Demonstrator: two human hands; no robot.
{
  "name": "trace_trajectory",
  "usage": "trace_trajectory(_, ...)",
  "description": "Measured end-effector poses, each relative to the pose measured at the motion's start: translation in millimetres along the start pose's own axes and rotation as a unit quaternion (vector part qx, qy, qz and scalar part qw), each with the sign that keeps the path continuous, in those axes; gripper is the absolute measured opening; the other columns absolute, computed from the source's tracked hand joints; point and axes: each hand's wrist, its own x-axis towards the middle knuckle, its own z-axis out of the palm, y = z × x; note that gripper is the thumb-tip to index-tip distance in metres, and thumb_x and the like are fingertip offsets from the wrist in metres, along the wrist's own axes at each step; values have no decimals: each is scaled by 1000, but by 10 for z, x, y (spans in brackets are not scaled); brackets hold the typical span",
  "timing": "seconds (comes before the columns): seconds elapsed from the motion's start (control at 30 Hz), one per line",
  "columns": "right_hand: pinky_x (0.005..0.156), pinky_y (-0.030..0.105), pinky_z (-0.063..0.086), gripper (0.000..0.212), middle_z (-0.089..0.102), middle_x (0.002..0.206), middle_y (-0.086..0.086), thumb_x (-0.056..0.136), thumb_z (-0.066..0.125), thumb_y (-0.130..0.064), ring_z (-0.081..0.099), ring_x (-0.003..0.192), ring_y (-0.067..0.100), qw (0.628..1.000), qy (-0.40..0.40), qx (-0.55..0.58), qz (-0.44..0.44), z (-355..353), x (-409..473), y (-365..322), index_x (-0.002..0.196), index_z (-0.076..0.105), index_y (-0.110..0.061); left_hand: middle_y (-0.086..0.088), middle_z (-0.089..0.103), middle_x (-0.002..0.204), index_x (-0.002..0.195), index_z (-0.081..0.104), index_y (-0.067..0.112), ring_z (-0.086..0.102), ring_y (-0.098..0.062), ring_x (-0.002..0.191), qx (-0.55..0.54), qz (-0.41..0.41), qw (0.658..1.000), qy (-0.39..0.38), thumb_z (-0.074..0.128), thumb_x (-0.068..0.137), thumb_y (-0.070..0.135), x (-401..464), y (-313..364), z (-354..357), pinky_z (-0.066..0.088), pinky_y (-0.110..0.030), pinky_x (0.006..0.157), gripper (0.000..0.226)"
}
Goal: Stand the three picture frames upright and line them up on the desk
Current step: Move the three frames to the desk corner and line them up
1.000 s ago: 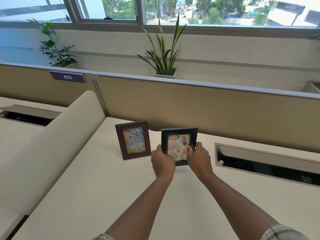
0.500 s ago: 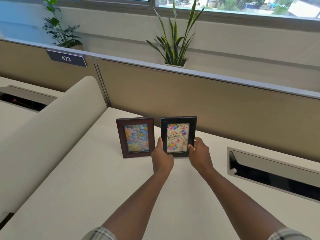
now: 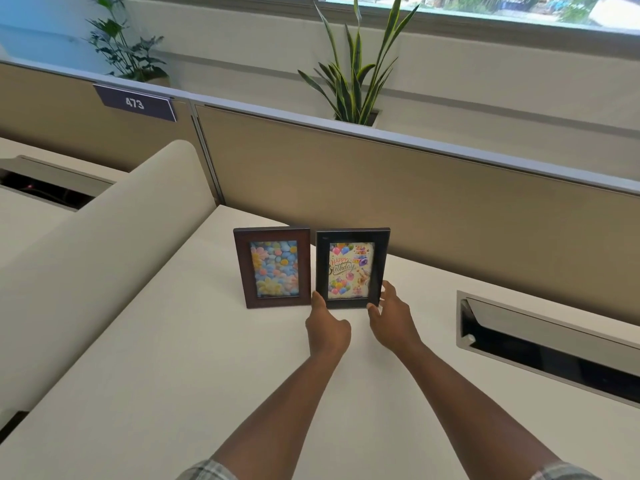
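- The room was an office bay: a pale counter [image 3: 173, 358] under my arms, a tan partition [image 3: 415, 202] behind it, and a spiky plant [image 3: 356, 81] on the ledge beyond.
- My left hand [image 3: 327, 329] was loosely curled, its fingertips resting against the lower left corner of the black frame [image 3: 352, 268] without closing round it.
- My right hand [image 3: 393, 320] was spread open, fingers touching the lower right edge of that same frame; neither hand truly gripped it.
- The black frame stood upright on the counter, just beside the brown frame [image 3: 273, 268], their bottom edges roughly level and a thin gap between them.
- The third frame was nowhere in view, so I judged the task about two-thirds done.
- The risk I saw: I could not see the stand behind the black frame, and if it was not fully spread, letting go would tip the frame backward.
- A careless nudge from my left hand could also knock it into the brown frame and topple both.
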Motion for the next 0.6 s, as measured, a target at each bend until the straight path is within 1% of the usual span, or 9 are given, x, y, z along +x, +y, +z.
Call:
trace_trajectory(0.27,100,39,46,58,49,145,5,94,59,-16,50,130,27,1000,-5,-1,-11,14,41,1,144,32,-23,-10,39,154,155,10,17,44,-31,137,14,3,1000,-14,59,88,-3,53,-14,-29,46,-36,105,85)
trace_trajectory(0.43,104,40,42,66,41,152,7,95,58,-18,45,135,29,999,-12,-20,22,-21,-12,51,150,22,-19,-11,41,153,155,11,15,45,-32,136,21,6,1000,-12,61,87,0,11,-45,-24,46,-36,105,85)
trace_trajectory(0.5,107,39,40,64,40,152,9,95,58,-19,44,135,29,999,-4,-18,28,-59,-115,88,149,24,-17,-11,41,153,154,16,14,46,-32,136,23,5,1000,-9,62,87,1,-59,-64,-25,46,-35,103,83)
trace_trajectory(0.53,107,39,41,61,43,149,10,95,58,-18,46,133,29,1000,3,-16,26,-91,-197,104,148,27,-17,-11,42,152,153,20,13,46,-32,135,21,7,1000,-10,62,86,0,-110,-84,-28,46,-34,102,80)
trace_trajectory(0.6,104,38,45,52,51,140,10,95,57,-17,52,126,27,1000,20,-13,16,-168,-416,149,142,36,-16,-13,48,147,148,35,10,50,-30,132,6,21,1000,-16,60,85,-4,-248,-140,-26,47,-30,99,69)
